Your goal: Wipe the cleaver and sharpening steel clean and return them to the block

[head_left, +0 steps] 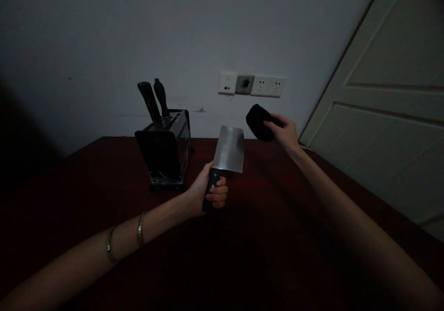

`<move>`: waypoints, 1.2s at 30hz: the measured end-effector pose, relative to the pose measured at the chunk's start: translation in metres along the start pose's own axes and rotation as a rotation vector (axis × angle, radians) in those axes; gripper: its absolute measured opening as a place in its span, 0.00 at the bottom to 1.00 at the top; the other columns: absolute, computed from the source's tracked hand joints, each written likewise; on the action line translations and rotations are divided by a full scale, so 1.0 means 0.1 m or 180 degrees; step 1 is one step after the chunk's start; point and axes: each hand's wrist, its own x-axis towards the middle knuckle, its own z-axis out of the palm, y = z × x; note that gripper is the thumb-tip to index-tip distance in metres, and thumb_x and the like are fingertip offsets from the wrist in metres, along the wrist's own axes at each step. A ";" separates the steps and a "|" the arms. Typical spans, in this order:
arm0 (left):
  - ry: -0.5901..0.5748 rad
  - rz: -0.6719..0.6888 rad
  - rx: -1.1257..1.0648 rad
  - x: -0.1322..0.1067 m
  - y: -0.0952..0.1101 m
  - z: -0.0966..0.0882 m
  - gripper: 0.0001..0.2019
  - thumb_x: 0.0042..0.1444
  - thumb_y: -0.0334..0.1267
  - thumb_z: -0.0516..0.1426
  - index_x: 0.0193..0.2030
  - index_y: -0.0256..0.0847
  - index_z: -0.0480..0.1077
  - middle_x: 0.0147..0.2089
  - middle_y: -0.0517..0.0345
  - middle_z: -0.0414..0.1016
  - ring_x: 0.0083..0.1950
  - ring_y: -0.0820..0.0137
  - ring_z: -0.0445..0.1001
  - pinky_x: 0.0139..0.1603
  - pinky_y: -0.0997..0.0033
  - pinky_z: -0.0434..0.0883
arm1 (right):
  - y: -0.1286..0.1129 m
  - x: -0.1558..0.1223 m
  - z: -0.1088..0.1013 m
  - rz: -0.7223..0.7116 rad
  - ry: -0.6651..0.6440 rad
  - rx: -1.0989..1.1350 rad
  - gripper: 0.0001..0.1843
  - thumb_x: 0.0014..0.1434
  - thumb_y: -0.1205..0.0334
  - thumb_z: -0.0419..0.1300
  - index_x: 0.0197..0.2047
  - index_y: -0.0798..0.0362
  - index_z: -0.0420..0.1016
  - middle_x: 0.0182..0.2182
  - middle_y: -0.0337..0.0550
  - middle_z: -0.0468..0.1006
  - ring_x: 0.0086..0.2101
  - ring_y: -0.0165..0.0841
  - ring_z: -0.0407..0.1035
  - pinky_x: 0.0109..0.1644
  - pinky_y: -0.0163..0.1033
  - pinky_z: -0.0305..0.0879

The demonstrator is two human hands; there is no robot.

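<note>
My left hand [204, 188] is closed around the black handle of a cleaver [229, 149], whose broad steel blade points up and away from me above the table. In my right hand [286, 133], pinched between thumb and fingers, is a dark, soft-looking cloth or pad [259, 122]; its exact kind is hard to make out in the dim light. The pad is held up to the right of the blade, apart from it. Left of the cleaver stands a knife block [163, 149] with two black-handled tools [149, 100] upright in its slots.
The dark red table [222, 255] reaches back to a pale wall [194, 47]. Several sockets and switches [265, 85] are set in that wall behind my hands. A panelled door [391, 116] slants along the right side. Two bangles [140, 229] circle my left forearm.
</note>
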 end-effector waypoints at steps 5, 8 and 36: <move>-0.0168 -0.0085 0.0092 -0.02 -0.04 0.05 0.31 0.58 0.59 0.35 0.17 0.38 0.57 0.11 0.67 0.48 0.10 0.81 0.45 0.11 0.79 0.53 | -0.21 0.09 0.28 -0.1445 -0.0889 -0.0876 0.16 0.48 0.70 0.56 0.42 0.55 0.77 0.38 0.42 0.79 0.41 0.36 0.71 0.49 0.46 0.64; -0.0244 -0.0122 0.0138 -0.03 -0.06 0.08 0.31 0.58 0.59 0.35 0.17 0.38 0.58 0.11 0.67 0.48 0.10 0.81 0.45 0.11 0.79 0.53 | -0.29 0.01 0.36 -0.1653 -0.1526 -0.1175 0.19 0.48 0.73 0.55 0.43 0.53 0.77 0.39 0.40 0.80 0.42 0.36 0.72 0.50 0.45 0.63; 0.0009 0.0355 -0.0115 -0.05 -0.03 0.05 0.31 0.58 0.58 0.34 0.17 0.37 0.58 0.11 0.67 0.48 0.10 0.81 0.46 0.11 0.79 0.55 | -0.32 -1.02 0.20 -0.1607 -0.3204 -0.1063 0.18 0.61 0.60 0.51 0.55 0.48 0.67 0.56 0.42 0.67 0.57 0.32 0.59 0.61 0.48 0.54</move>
